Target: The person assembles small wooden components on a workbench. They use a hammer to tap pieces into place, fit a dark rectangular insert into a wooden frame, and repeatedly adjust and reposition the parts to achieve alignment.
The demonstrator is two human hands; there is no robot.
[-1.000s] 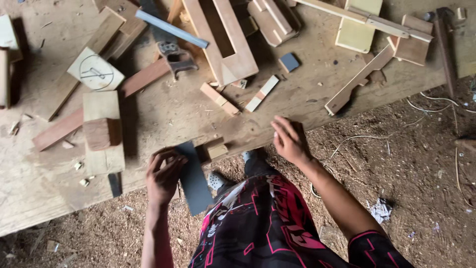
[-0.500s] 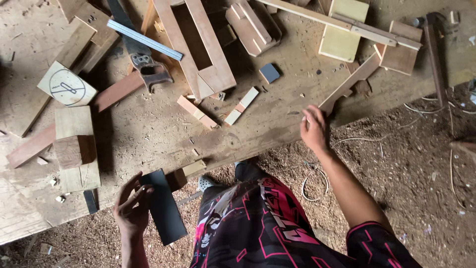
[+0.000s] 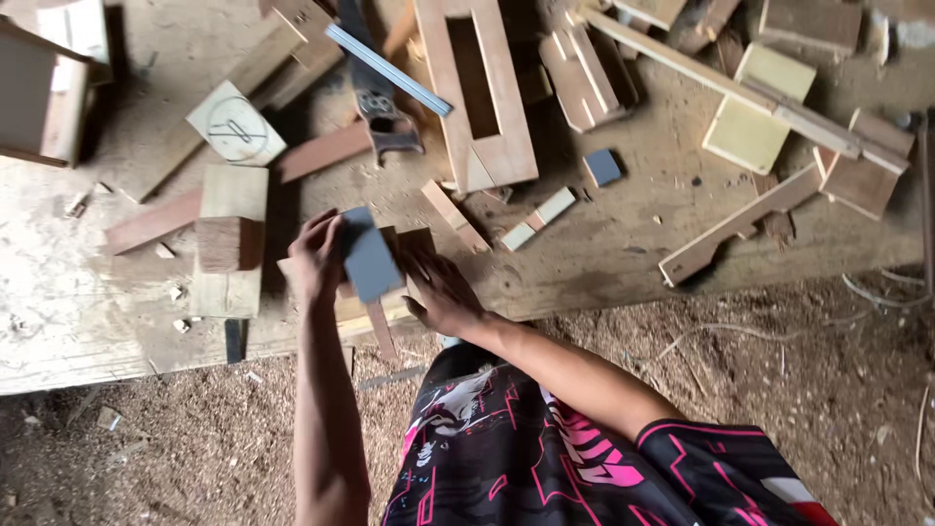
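Grey sheet [image 3: 370, 255] pinched in my left hand [image 3: 317, 258], lying over wood block [image 3: 404, 255] at surface [image 3: 88, 321] edge. Right hand [image 3: 443, 292] flat, pressing block, grasping nothing. Risk: block skids off edge, sheet slips onto fingers.

The sheet [image 3: 370, 255] lies on a wood block [image 3: 390, 273] at the workbench's [image 3: 88, 321] near edge. A hand [image 3: 317, 258] is left of it, a hand [image 3: 443, 292] right. The saw [image 3: 375, 93] lies behind.
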